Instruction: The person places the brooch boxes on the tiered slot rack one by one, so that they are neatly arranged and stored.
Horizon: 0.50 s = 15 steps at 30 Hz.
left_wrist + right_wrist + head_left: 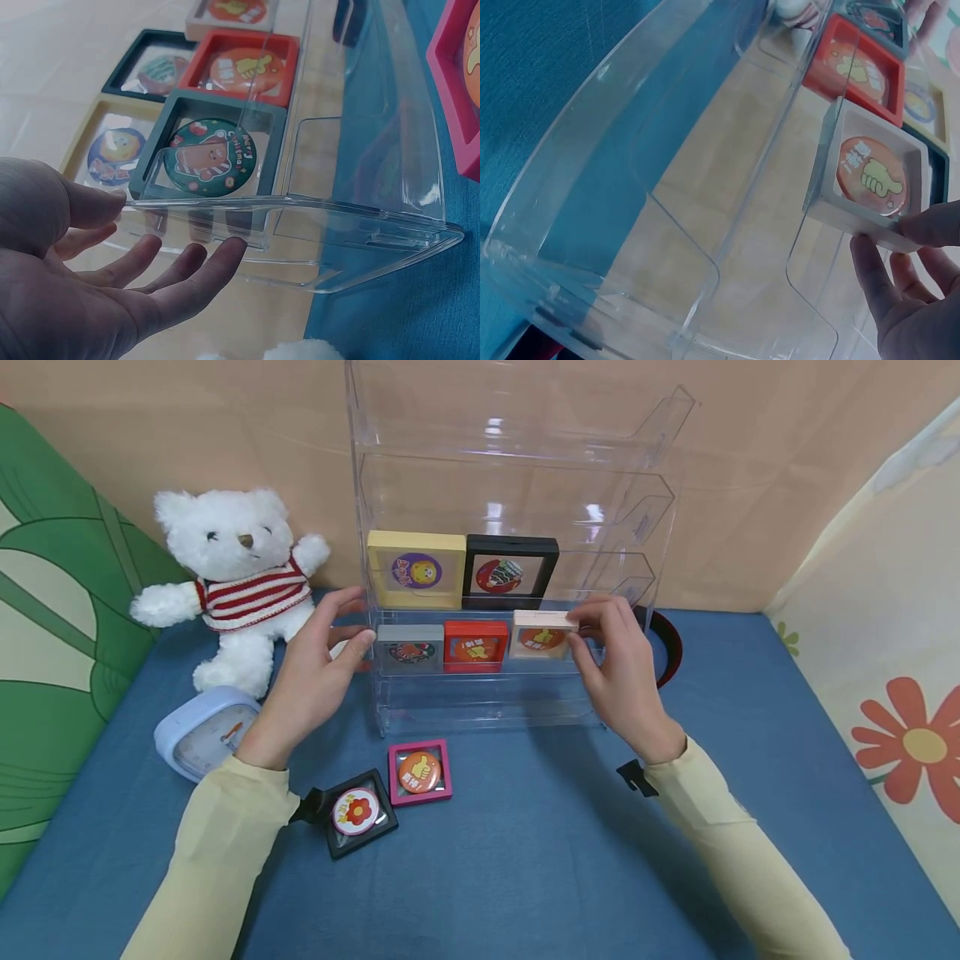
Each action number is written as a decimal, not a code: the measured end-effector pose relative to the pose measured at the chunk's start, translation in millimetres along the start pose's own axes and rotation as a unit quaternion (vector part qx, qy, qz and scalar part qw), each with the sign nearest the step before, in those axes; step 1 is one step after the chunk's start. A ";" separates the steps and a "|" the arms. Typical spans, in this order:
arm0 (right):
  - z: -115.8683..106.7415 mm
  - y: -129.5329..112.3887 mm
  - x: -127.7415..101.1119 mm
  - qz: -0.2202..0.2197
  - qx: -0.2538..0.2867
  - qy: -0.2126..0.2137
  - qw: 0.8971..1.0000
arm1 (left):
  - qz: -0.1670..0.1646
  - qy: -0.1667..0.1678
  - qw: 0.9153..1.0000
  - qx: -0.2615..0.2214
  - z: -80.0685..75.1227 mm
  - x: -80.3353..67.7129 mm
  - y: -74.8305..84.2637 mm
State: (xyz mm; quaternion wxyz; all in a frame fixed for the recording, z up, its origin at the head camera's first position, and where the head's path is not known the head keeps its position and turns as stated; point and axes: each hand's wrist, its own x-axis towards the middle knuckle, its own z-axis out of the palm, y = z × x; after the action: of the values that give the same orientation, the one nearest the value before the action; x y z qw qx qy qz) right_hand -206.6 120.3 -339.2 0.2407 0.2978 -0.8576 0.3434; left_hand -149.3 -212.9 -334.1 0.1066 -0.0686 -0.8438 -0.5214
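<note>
A clear acrylic tiered rack stands on the blue cloth. My right hand pinches a beige framed badge with an orange thumbs-up, at the right end of the lower occupied shelf. In the right wrist view my fingertips press that frame's edge. A red frame and a grey frame stand left of it. Above are a yellow frame and a black frame. My left hand is open, its straight fingers against the rack's left side wall.
A pink frame and a black frame with a flower badge lie flat in front of the rack. A white teddy bear and a pale blue clock sit at the left. A dark ring lies behind the rack's right side.
</note>
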 end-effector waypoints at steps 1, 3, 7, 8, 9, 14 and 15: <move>1.0 0.0 0.1 0.001 0.000 0.000 1.000 | 0.000 0.000 1.000 0.000 -0.1 -0.1 0.1; 3.2 0.7 0.1 0.002 0.001 0.001 1.000 | -0.002 0.000 1.000 0.000 -0.1 -0.2 0.1; 6.6 2.0 -0.9 0.007 0.003 0.002 1.000 | -0.003 0.000 1.000 0.001 -0.2 -0.5 0.1; 7.3 2.5 -1.1 0.009 0.005 0.001 1.000 | -0.003 0.000 1.000 0.001 -0.2 -0.5 0.0; 8.0 2.7 -1.4 0.012 0.005 0.000 1.000 | -0.002 0.000 1.000 0.001 -0.2 -0.6 0.0; 12.0 4.4 -2.7 0.028 0.011 -0.009 1.000 | -0.002 0.000 1.000 -0.001 -0.7 -0.8 0.4; 12.8 4.6 -2.9 0.031 0.011 -0.010 0.999 | -0.002 0.000 1.000 0.000 -0.8 -0.9 0.5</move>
State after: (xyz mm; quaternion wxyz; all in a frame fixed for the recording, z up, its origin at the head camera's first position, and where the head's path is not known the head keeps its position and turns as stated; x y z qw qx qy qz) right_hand -210.4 114.6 -351.4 0.2180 0.2776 -0.8648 0.3572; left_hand -148.3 -213.5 -333.6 0.1057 -0.0672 -0.8437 -0.5220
